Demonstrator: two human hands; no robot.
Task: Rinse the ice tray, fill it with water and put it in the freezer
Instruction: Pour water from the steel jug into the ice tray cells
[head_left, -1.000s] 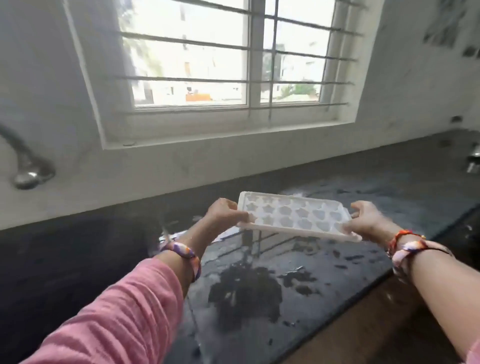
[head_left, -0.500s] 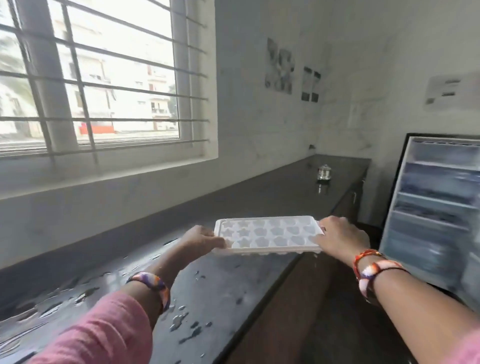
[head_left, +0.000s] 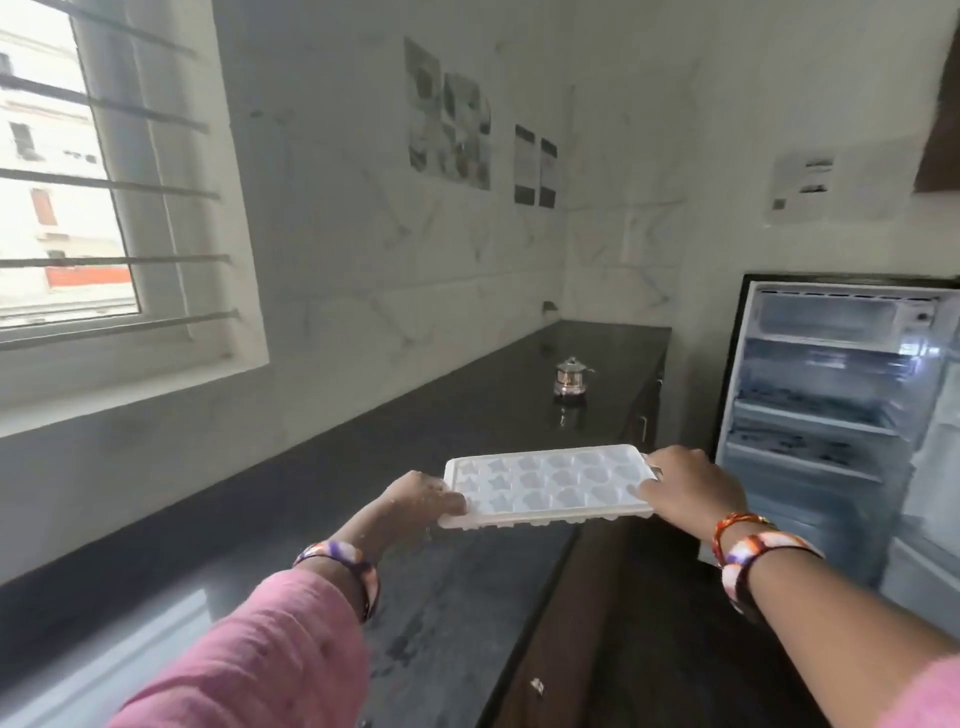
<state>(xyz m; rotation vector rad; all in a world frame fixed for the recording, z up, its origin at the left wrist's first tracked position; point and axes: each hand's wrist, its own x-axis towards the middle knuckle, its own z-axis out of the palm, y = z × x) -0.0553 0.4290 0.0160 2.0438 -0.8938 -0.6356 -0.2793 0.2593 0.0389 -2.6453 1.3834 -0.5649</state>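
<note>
ice tray (head_left: 548, 486) held level, left hand (head_left: 423, 501) and right hand (head_left: 693, 491) pinching its ends; open fridge (head_left: 831, 405) right of tray.

White ice tray (head_left: 548, 486), black counter (head_left: 467, 410)

Pink sleeve (head_left: 270, 649), colourful bangles (head_left: 758, 556)

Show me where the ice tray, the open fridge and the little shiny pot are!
ice tray (head_left: 550, 486), head view, on the middle of its top with the moulds.
open fridge (head_left: 821, 415), head view, on an inside shelf.
little shiny pot (head_left: 570, 375), head view, on its metal body.
</note>
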